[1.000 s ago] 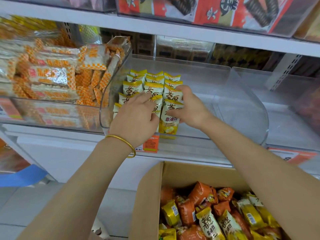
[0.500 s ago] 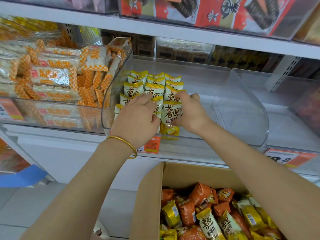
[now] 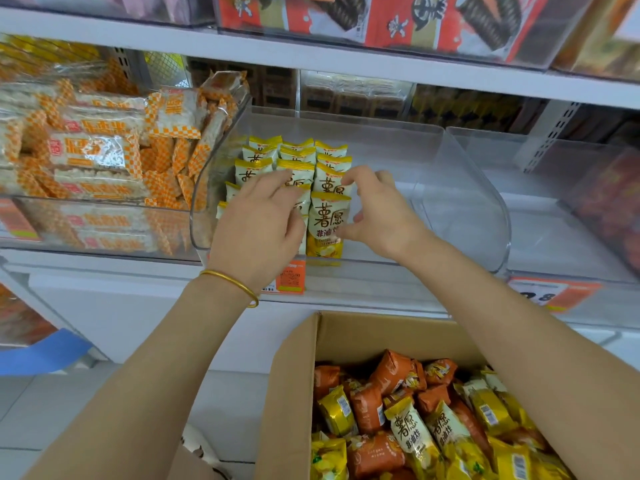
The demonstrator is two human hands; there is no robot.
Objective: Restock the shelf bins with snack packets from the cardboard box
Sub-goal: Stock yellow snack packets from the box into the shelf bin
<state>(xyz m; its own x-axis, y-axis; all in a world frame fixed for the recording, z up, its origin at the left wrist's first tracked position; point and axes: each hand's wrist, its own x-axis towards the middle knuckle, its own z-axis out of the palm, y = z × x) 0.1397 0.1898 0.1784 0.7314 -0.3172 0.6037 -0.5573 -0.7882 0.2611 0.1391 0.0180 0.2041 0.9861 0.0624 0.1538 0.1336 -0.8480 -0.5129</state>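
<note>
Rows of yellow snack packets (image 3: 298,154) stand upright in the left part of a clear shelf bin (image 3: 485,202). My left hand (image 3: 259,223) hovers over the left and middle rows with loose, straight fingers and holds nothing. My right hand (image 3: 377,213) is beside the front packet (image 3: 327,223) of the right row; its fingers are loosely curled and the thumb is near the packet's right edge. Below, the open cardboard box (image 3: 294,393) holds several yellow and orange packets (image 3: 408,434).
A bin of orange-checked rice cracker packs (image 3: 97,157) stands to the left. Another clear bin (image 3: 554,209) sits to the right. Orange price tags (image 3: 291,277) hang on the shelf edge. The upper shelf (image 3: 346,60) carries red boxes (image 3: 381,19).
My right hand gripped the front packet half a second ago and has now loosened its fingers off it. My left hand has lifted its fingers slightly from the rows.
</note>
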